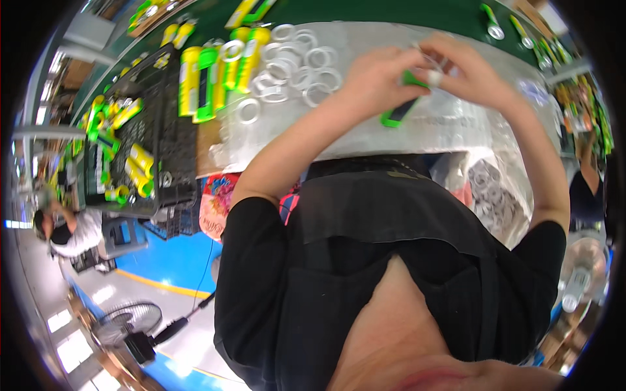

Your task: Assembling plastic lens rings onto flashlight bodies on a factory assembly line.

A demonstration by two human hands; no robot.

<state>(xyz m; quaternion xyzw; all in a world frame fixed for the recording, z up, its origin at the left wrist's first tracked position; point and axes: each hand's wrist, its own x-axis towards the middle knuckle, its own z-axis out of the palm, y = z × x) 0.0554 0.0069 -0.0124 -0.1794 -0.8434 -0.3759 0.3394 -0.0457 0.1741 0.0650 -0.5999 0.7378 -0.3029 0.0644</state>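
Observation:
My left hand [385,78] is closed around a green and black tube-shaped body [399,112], which looks like a flashlight. Its lower end sticks out below my fingers, tilted over the table. Against its upper end my right hand [460,68] is closed, fingers bent in a pinch. A small whitish piece [433,79] shows between the two hands, too blurred to name. Left of my hands lies a loose pile of clear-white rings [287,62]. Beside the pile, several yellow and green flashlights [207,85] lie side by side, one with a ring on top.
A grey plastic sheet [417,140] covers the table. At left stands a black crate [171,130] holding yellow and green flashlights. An open bag of rings [489,195] is near my right elbow. Behind at left are a fan [127,322] and another person [75,228].

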